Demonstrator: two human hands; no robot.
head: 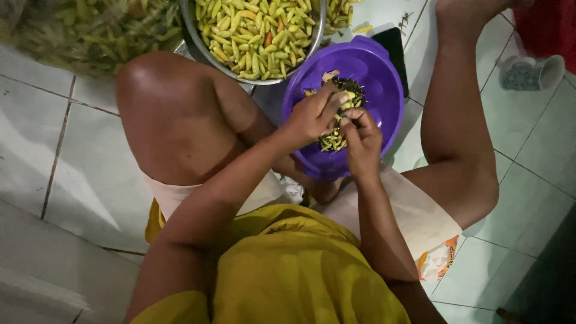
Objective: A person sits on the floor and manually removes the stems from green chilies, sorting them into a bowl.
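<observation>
I have a small yellow-green chili [346, 103] pinched between both hands over the purple plastic bowl [384, 84]. My left hand [313, 114] has its fingers curled shut around it from above, and my right hand [362, 139] nips it with thumb and fingertips pressed together. Below them a heap of dark green stems [334, 141] lies in the bowl. Just beyond, touching my knee, a steel basin [191, 27] is full of pale chilies. A clear bag [84, 30] with more sits at the far left. I sit on a pale tiled floor [36, 132]. A patterned cup [534, 73] lies tipped at my right, near something red. A white and orange packet [441, 261] lies under my right thigh.
</observation>
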